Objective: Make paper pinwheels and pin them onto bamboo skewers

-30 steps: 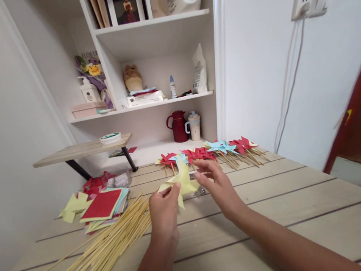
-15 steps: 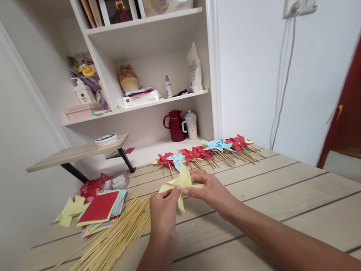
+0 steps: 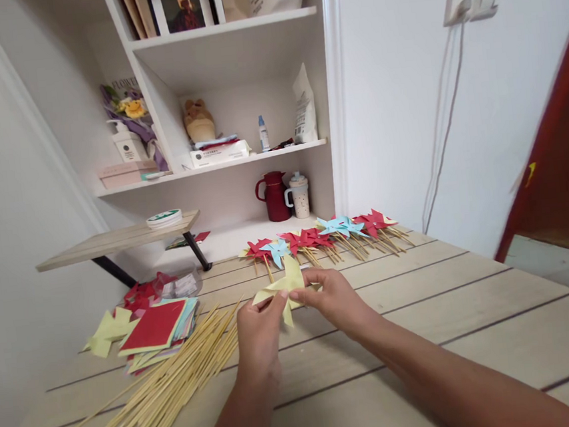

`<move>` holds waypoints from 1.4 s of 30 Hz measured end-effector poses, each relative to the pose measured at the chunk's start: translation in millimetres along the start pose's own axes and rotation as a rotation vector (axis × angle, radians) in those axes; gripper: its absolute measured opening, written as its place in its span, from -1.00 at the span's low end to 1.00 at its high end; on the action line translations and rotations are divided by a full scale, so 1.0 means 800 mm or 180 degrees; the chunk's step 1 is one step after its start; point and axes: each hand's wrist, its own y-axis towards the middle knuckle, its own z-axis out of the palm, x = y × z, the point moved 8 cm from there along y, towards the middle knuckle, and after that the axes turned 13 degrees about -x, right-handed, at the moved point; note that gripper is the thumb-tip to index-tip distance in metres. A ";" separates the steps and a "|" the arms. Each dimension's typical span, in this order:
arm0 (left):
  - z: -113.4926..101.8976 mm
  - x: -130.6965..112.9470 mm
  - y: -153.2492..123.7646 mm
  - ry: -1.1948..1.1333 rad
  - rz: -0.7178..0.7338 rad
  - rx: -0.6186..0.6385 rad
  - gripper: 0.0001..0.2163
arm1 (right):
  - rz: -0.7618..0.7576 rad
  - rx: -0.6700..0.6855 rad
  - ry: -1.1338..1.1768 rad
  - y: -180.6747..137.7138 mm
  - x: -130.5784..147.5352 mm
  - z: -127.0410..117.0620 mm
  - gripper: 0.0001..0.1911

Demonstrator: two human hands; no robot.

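Between my two hands is a pale yellow paper pinwheel (image 3: 291, 278), held just above the table. My left hand (image 3: 259, 329) pinches it near its centre, thumb on top. From the other side my right hand (image 3: 330, 301) grips it, thumb and fingertips meeting the left thumb at the middle. Fingers cover part of the right blade. To the left of my left hand lies a loose bundle of thin wooden sticks (image 3: 179, 378). Behind the hands, a row of finished pinwheels on sticks, red (image 3: 307, 239) and light blue (image 3: 341, 227), rests along the table's back.
A stack of coloured paper squares (image 3: 154, 327) sits at the left beside another yellow pinwheel shape (image 3: 107, 331) and a clear bag (image 3: 183, 285). A small raised wooden stand (image 3: 116, 240) rises behind them. Shelves at the back hold a red jug (image 3: 275, 197) and a cup (image 3: 300, 197).
Both hands keep hold of the yellow pinwheel, which has tilted slightly, its lower blade now looking shorter. The whole view has shifted a little.
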 end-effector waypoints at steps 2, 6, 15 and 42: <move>-0.003 -0.008 0.005 0.0186 0.0248 -0.0003 -0.63 | -0.0224 -0.0052 -0.0282 0.006 0.001 -0.006 -0.81; -0.016 -0.050 0.012 0.0952 0.1390 -0.0299 -0.35 | -0.0539 -0.0144 -0.0835 0.018 0.003 -0.022 -0.80; 0.009 -0.069 -0.005 0.1932 0.2309 0.0005 -0.79 | -0.1729 0.0023 -0.1620 0.005 0.041 -0.023 -0.84; 0.002 -0.028 0.003 0.1112 0.0589 0.0236 -0.89 | -0.1472 -0.0106 -0.1137 0.004 0.029 -0.019 -0.88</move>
